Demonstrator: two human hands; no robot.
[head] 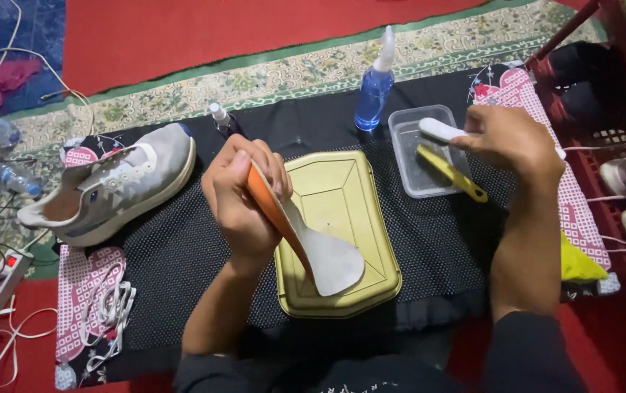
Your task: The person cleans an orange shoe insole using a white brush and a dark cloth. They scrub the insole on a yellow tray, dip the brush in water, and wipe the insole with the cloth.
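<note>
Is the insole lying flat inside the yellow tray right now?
No, the left hand holds the insole tilted on edge, with only its heel end reaching down over the yellow tray.

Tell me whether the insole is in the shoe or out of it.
Out. The left hand holds the insole over the tan tray; the grey shoe lies apart.

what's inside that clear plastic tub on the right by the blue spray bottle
Inside the clear tub lies a yellow-handled brush, its handle poking over the rim. The right hand dips a white-handled brush into it. That brush's head is hidden by the hand; any liquid can't be made out.
</note>
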